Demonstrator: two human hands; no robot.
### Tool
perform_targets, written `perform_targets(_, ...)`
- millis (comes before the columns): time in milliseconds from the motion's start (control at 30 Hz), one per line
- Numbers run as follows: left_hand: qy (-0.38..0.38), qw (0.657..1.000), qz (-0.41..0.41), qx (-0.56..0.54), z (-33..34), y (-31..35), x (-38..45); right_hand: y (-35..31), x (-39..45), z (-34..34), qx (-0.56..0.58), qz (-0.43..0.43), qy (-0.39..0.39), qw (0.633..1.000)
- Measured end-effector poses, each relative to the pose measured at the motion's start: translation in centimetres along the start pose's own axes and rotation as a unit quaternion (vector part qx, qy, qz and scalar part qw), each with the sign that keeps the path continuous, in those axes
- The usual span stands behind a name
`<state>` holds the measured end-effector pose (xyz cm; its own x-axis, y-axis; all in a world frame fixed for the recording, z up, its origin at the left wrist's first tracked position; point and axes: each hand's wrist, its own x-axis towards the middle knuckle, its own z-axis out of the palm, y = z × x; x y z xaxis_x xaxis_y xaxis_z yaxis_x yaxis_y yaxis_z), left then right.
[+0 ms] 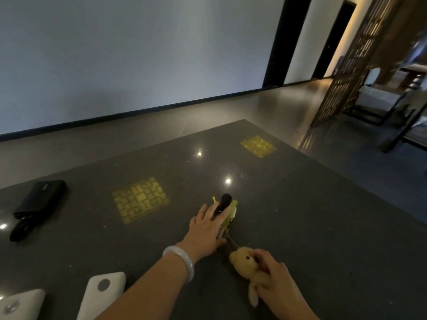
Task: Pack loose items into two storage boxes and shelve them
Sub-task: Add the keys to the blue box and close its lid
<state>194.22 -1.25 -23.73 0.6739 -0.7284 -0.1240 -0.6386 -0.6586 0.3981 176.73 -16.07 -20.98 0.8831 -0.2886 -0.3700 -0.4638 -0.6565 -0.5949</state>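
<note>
Now R hand point(276, 284) grips plush bear point(246, 265), L hand point(208, 227) maybe on pen point(223, 203).

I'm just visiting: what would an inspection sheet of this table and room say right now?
Surface: dark speckled stone table with two yellow maze-pattern squares.
Job's things: tan plush bear; small black-and-yellow object; two white rounded boxes; black pouch.
Clutter: nothing seen.
Hands: left hand rests on the black-and-yellow object; right hand grips the bear.
Cables: black strap by the pouch.
Surroundings: large pale wall, wooden lattice screen.
</note>
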Motion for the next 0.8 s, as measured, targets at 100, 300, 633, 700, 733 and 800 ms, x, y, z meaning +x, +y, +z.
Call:
perform_targets(100, -0.062, 0.996, 0.056, 0.029, 0.4, 1.8, 0.1, 1.5, -2.5, -0.8, 0.106, 0.048, -0.001, 0.993)
perform_targets(300, -0.045, 0.994, 0.080, -0.052, 1.4, 5.6, -0.5, 3.4, -6.9, -3.9, 0.227, 0.042, 0.089, 0.969)
perform_targets(633, -0.019, 0.937, 0.135, -0.322, 1.0, 19.9, -2.1, 7.3, -18.0, -10.1, 0.339, 0.036, 0.287, 0.895)
perform_targets(700, -0.040, 0.924, 0.139, -0.354, 1.3, 23.7, -2.9, 8.8, -21.1, -11.2, 0.361, 0.028, 0.307, 0.880)
perform_targets(733, -0.050, 0.916, 0.143, -0.370, 1.4, 25.7, -3.5, 9.6, -22.8, -11.7, 0.374, 0.027, 0.316, 0.871)
perform_targets(800, -0.064, 0.900, 0.163, -0.400, 1.6, 29.5, -4.8, 11.1, -26.2, -12.7, 0.399, 0.025, 0.337, 0.852)
